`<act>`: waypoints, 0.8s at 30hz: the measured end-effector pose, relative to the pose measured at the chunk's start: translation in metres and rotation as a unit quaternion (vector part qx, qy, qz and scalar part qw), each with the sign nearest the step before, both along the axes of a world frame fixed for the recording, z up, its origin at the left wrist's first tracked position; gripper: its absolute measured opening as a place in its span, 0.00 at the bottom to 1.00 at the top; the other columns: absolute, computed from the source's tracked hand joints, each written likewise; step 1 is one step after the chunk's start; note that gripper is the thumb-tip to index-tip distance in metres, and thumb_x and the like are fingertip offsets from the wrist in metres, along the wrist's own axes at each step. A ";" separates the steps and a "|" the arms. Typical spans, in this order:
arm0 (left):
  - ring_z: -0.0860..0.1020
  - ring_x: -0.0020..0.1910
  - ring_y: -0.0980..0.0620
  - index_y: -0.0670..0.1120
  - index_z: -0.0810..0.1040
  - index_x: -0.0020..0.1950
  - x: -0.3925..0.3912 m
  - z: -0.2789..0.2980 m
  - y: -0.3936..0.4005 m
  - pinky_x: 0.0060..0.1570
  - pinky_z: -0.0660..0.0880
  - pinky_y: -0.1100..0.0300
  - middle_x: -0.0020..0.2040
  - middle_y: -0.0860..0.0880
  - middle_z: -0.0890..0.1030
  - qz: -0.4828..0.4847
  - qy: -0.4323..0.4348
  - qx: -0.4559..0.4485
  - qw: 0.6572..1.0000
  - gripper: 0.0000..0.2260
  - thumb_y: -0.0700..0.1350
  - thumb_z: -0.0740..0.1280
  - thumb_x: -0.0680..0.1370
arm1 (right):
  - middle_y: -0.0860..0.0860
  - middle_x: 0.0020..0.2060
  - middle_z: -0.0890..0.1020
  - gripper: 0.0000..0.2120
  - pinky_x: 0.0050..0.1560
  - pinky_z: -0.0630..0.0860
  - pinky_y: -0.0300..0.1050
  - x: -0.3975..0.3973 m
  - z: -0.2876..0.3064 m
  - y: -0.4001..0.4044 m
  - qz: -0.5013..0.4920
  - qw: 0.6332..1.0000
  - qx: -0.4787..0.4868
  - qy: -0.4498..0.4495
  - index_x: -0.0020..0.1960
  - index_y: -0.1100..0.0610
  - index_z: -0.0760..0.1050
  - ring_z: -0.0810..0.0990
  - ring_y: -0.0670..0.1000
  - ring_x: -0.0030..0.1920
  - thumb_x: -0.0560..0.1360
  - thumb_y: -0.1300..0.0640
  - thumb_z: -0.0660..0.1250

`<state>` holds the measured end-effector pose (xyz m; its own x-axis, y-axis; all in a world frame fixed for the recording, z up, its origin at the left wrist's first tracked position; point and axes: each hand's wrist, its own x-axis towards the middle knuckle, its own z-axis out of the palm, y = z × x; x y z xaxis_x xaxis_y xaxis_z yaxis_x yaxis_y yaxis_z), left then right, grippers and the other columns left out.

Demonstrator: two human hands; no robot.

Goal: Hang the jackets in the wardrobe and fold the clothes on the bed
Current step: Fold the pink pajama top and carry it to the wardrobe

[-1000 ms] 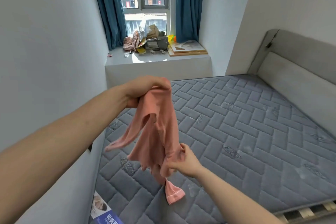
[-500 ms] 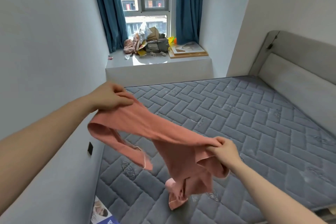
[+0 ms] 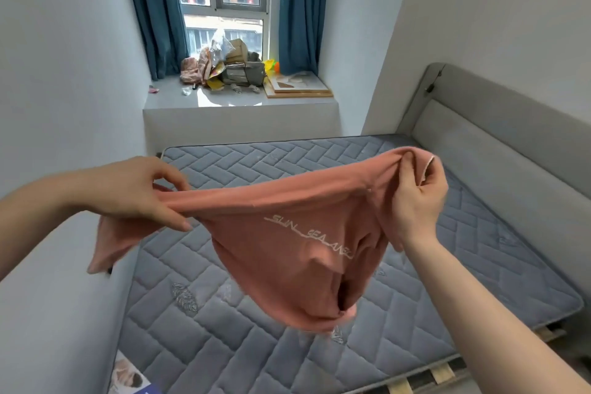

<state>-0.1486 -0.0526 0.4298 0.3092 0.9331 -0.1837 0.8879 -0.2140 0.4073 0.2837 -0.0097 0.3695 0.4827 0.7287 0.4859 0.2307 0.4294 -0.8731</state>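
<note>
Above the grey quilted mattress [image 3: 319, 169], your left hand [image 3: 134, 192] and right hand [image 3: 415, 198] now pinch the salmon-pink cotton top [image 3: 287, 253] stretched wide, no longer bunched, ready for laying flat to fold.

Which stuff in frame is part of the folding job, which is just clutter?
In the job:
pink shirt, held up by left hand and right hand
mattress below it

Lying about:
pile of bags and boxes on the window ledge
framed picture on the ledge
blue curtains

pink shirt [image 3: 287, 253] printed "SUN SEA AND"
</note>
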 end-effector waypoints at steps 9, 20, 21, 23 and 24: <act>0.74 0.34 0.58 0.46 0.82 0.41 -0.002 -0.012 0.015 0.38 0.71 0.66 0.34 0.57 0.77 0.041 -0.053 -0.134 0.989 0.22 0.65 0.69 0.77 | 0.47 0.32 0.76 0.16 0.39 0.71 0.46 -0.017 0.024 0.068 -0.008 0.992 0.007 -0.127 0.40 0.55 0.74 0.71 0.41 0.34 0.78 0.45 0.71; 0.77 0.40 0.54 0.49 0.77 0.42 0.012 -0.185 0.024 0.49 0.76 0.55 0.41 0.50 0.82 0.143 0.063 -0.251 0.955 0.13 0.56 0.67 0.81 | 0.49 0.38 0.85 0.15 0.37 0.70 0.48 -0.056 -0.147 0.176 0.191 0.872 -0.252 -0.374 0.44 0.50 0.82 0.83 0.56 0.44 0.75 0.38 0.71; 0.77 0.40 0.54 0.50 0.76 0.41 0.013 -0.202 0.024 0.48 0.76 0.55 0.40 0.51 0.81 0.159 0.061 -0.258 0.951 0.13 0.55 0.67 0.80 | 0.50 0.38 0.86 0.15 0.37 0.68 0.48 -0.063 -0.164 0.184 0.205 0.858 -0.278 -0.380 0.43 0.50 0.82 0.83 0.56 0.44 0.75 0.38 0.71; 0.78 0.41 0.53 0.50 0.74 0.38 0.012 -0.234 0.028 0.47 0.75 0.56 0.37 0.54 0.80 0.195 0.054 -0.256 0.945 0.12 0.53 0.67 0.80 | 0.52 0.39 0.86 0.17 0.38 0.68 0.48 -0.077 -0.198 0.201 0.221 0.839 -0.335 -0.368 0.41 0.52 0.81 0.83 0.59 0.45 0.76 0.39 0.70; 0.78 0.42 0.52 0.50 0.74 0.38 0.009 -0.249 0.032 0.46 0.74 0.56 0.37 0.54 0.79 0.214 0.050 -0.249 0.943 0.11 0.52 0.67 0.79 | 0.54 0.38 0.85 0.18 0.38 0.69 0.49 -0.085 -0.215 0.211 0.228 0.833 -0.365 -0.348 0.40 0.54 0.80 0.82 0.61 0.46 0.77 0.40 0.70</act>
<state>-0.1393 -0.0210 0.1809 -0.1192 0.7589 -0.6402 0.8887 0.3691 0.2721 0.1988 0.2011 0.1549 -0.1380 0.9830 -0.1207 0.7482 0.0237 -0.6631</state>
